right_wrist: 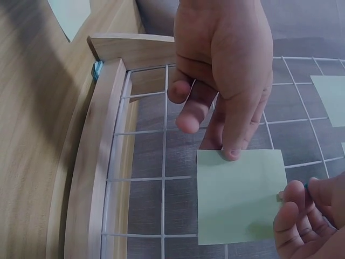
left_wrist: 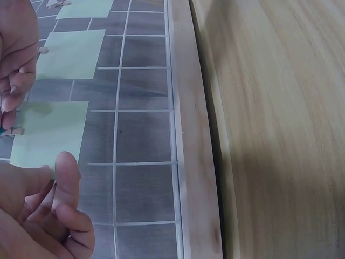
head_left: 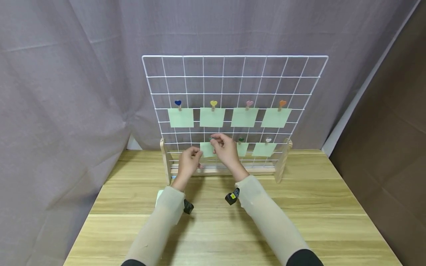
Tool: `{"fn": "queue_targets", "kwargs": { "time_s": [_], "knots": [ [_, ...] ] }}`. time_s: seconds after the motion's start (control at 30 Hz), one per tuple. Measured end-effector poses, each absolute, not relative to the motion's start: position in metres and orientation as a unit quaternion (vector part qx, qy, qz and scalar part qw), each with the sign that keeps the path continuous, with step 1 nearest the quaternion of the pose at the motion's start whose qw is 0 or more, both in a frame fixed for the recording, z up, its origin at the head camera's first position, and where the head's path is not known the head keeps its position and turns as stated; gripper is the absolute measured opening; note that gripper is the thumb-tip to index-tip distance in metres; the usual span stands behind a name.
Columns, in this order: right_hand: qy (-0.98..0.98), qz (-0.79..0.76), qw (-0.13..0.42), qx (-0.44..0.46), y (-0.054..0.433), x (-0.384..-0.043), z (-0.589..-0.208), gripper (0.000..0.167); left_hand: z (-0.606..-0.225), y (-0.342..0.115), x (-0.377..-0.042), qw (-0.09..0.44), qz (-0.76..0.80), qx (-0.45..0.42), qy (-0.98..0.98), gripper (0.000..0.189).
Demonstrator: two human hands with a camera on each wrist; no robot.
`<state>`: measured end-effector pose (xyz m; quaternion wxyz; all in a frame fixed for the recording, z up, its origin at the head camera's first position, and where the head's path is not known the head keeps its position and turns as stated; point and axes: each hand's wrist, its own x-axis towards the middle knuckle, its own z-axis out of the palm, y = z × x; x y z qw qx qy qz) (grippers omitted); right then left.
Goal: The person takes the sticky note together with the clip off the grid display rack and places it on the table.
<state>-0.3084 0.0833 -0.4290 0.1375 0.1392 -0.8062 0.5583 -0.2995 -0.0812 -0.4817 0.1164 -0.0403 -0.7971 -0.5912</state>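
Note:
In front of a white wire grid (head_left: pixel 234 94), my left hand (head_left: pixel 189 162) pinches the left edge of a pale green paper note (right_wrist: pixel 240 197) between thumb and finger. At the top edge of that note, my right hand (head_left: pixel 227 149) pinches a small wooden clip (left_wrist: pixel 14 131) with a bit of teal at its end. The clip overlaps the note's edge, and my right fingers hide most of it. Beside them in the lower row hang a note (head_left: pixel 242 149) under a dark green heart clip (head_left: pixel 241 139) and another note (head_left: pixel 264 149) under a white heart clip (head_left: pixel 268 140).
Above, several green notes (head_left: pixel 181 118) hang from heart clips: blue (head_left: pixel 178 103), yellow (head_left: pixel 213 103), pink (head_left: pixel 249 104) and orange (head_left: pixel 282 103). A wooden stand (head_left: pixel 279 162) supports the grid on the wooden table (head_left: pixel 319 207). More green paper (right_wrist: pixel 71 16) lies by my left sleeve.

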Motion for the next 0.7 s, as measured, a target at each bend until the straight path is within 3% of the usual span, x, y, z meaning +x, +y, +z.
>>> {"fn": "queue_targets", "kwargs": {
  "time_s": [0.4, 0.7],
  "knots": [
    [-0.797, 0.563, 0.168, 0.143, 0.0824, -0.3100, -0.4307, 0.017, -0.4780, -0.0803, -0.2997, 0.116, -0.567, -0.050, -0.814, 0.015],
    [-0.791, 0.575, 0.158, 0.136, 0.0805, -0.3051, -0.4279, 0.020, -0.4792, -0.0839, -0.2971, 0.111, -0.562, -0.041, -0.819, 0.015]
  ]
}}
